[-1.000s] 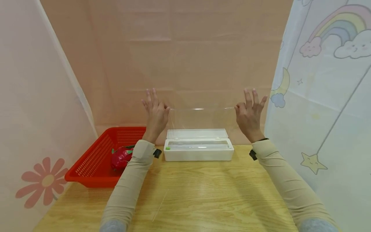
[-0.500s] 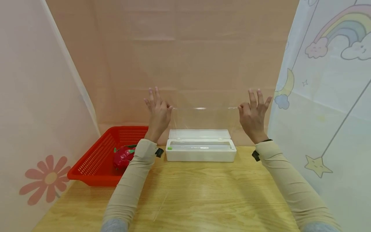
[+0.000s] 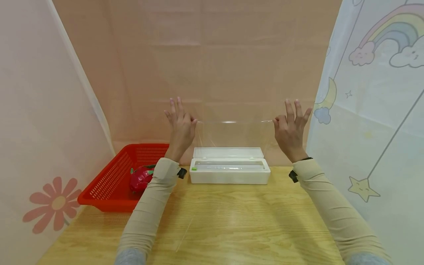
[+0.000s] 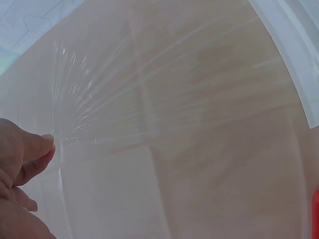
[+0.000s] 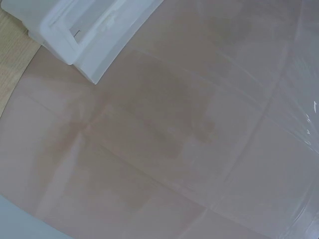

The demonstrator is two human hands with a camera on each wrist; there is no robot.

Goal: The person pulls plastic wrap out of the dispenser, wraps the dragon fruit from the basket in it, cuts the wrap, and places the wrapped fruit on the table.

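Observation:
A sheet of clear cling film (image 3: 228,122) is stretched upright between both hands, above a white dispenser box (image 3: 228,178). My left hand (image 3: 181,130) pinches one top corner between thumb and forefinger, other fingers raised. Creases fan out through the cling film (image 4: 75,89) from that pinch in the left wrist view. The opposite corner is pinched by my right hand (image 3: 289,132), its other fingers also spread upward. The box's lid (image 3: 228,152) stands raised at the back, and a roll (image 3: 228,167) lies inside. The right wrist view does not show the right hand.
A red plastic basket (image 3: 109,206) stands on the left of the wooden table (image 3: 232,221), partly behind the left arm. Inside it lies a shiny red-and-green item (image 3: 140,179). Fabric curtains (image 3: 232,55) enclose the back and sides.
Both hands have risen very slightly, lifting the film's top edge with them. The head view has shifted a little, so the scene sits slightly further right. Both pinches stay the same.

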